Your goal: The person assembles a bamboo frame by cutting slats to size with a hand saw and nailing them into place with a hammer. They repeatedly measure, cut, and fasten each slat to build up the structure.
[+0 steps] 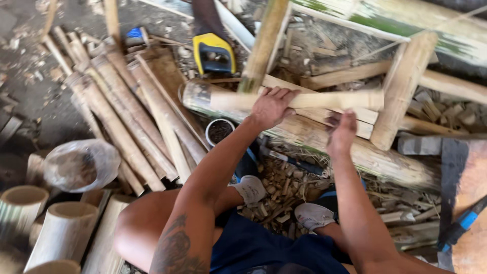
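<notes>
The thick bamboo log (355,152) lying across the ground is the biggest thing here, and much of it is hidden: the pale split bamboo stick (304,99) and both arms cover its top, and its right end passes under other wood so its full length cannot be made out. A slanted bamboo frame (406,86) of lighter poles stands behind it, cut off by the upper edge of the view. To the left lies a bundle of brown split bamboo strips (127,116), and at the lower left corner short cut bamboo tubes (61,233) are partly out of frame, with a crumpled clear plastic bag (81,165) beside them. A yellow-and-black saw handle (214,53) shows at the top; its blade is cut off. The left hand (271,107) lies over the pale stick near its middle, fingers curled down on it and clamped around it. The right hand (342,133) hovers just beside and below the stick's right half, blurred, so whether its fingers are closed or touch the wood I cannot tell. A hammer (284,158) lies on the wood chips (276,190) between the person's feet and the log, its head half hidden by the left forearm. A small round cup (219,131) of dark contents sits just left of that arm.
</notes>
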